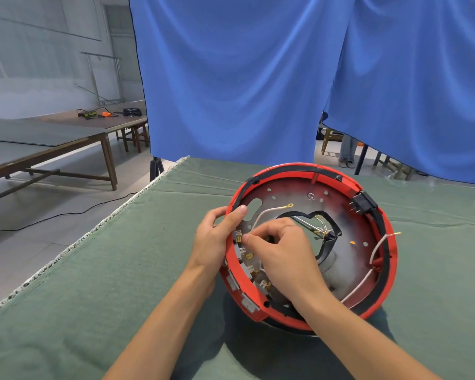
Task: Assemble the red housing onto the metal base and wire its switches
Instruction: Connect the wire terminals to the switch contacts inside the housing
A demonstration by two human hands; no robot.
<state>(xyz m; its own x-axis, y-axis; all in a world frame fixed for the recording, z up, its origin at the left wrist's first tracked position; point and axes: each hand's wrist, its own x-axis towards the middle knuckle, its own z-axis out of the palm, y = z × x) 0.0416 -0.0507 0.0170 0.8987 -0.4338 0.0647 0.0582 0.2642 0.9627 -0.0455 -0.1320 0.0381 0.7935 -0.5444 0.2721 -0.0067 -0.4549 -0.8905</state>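
The round red housing (390, 242) sits tilted on the table with the metal base (346, 259) inside it. My left hand (214, 237) grips the housing's left rim, thumb over the edge. My right hand (280, 253) reaches inside and pinches the end of a white wire (263, 213) at the top switch (239, 238) on the left wall. More switches (251, 271) with brass terminals line that wall below. A second white wire (373, 256) with a brass terminal runs over the right rim. A black connector block (364, 202) sits at the upper right.
A green cloth covers the table (121, 270), whose left edge runs diagonally. A blue curtain (244, 78) hangs just behind. Wooden tables (52, 138) with cables stand at the far left, and a black cable (52, 215) lies on the floor.
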